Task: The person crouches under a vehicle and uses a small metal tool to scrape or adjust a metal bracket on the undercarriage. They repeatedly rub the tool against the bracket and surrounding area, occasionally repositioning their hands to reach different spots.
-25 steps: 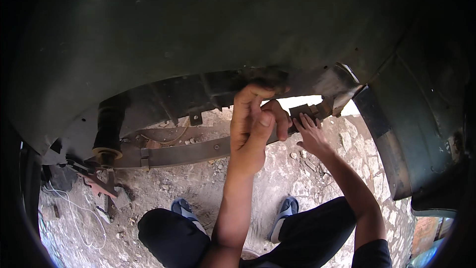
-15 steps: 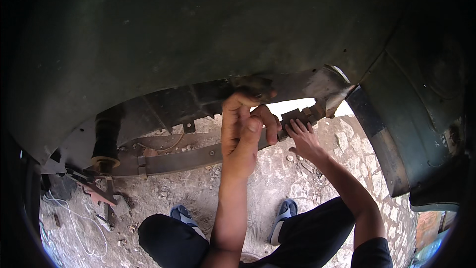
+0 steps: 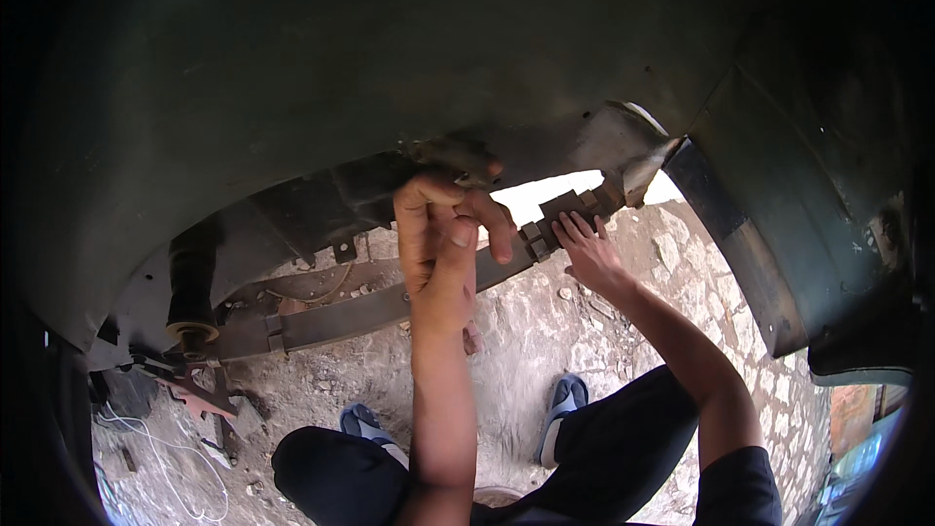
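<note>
My left hand is raised in the middle, close under the edge of a dark green vehicle body panel. Its fingers are bent and the thumb is folded up toward them; what they hold, if anything, I cannot make out. Behind that hand a long, curved leaf spring runs from lower left to upper right. My right hand lies with fingers stretched out on a dark clamp block fixed on the spring, near its right end.
A black rubber bump stop hangs at the left above the spring. At the right stands a green panel with a dark flap. A white cord lies on the rough stony ground. My sandalled feet stand below.
The view has shifted a little, so the panel and spring sit slightly further left. My left hand appears a little left of before, still bent; my right hand stays on the clamp block.
</note>
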Tool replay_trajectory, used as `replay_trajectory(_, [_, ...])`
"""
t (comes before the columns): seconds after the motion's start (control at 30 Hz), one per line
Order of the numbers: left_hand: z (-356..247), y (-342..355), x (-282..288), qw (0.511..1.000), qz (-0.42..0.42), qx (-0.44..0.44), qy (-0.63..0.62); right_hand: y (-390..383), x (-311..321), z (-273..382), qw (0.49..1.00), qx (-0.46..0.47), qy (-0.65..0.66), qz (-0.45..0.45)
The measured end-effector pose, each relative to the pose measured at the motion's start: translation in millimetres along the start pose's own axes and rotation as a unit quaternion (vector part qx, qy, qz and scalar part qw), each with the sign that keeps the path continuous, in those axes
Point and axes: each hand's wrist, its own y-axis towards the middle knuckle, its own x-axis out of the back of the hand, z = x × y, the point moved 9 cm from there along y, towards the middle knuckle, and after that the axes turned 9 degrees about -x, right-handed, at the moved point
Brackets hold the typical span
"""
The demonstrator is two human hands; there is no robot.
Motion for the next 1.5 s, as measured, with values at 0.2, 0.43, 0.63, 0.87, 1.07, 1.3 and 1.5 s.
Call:
replay_trajectory(0.2, [-5, 1, 4, 0.999, 0.005, -0.005, 0.041, 4, 4, 3, 1.0, 0.018, 0.01, -0.003])
replay_trajectory(0.43, [-4, 1, 2, 0.998, 0.019, 0.012, 0.053, 10, -3, 1, 0.999, 0.013, -0.009, 0.028])
replay_trajectory(0.63, [-3, 2, -2, 0.996, 0.091, 0.01, 0.024, 7, 0, 14, 0.998, 0.0, 0.013, 0.063])
replay_trajectory(0.87, [-4, 3, -1, 0.997, 0.064, 0.015, 0.033, 7, 0, 14, 0.998, -0.006, 0.017, 0.066])
replay_trajectory(1.07, [-3, -1, 1, 0.998, 0.038, 0.019, 0.048, 8, 1, -2, 0.999, -0.025, 0.007, 0.026])
replay_trajectory(1.3, [-3, 2, -2, 0.996, 0.084, 0.015, 0.026, 11, -1, -7, 1.0, -0.014, 0.005, 0.017])
replay_trajectory(1.5, [-3, 1, 1, 0.999, 0.023, 0.021, 0.043, 8, 2, 7, 0.998, 0.019, 0.026, 0.062])
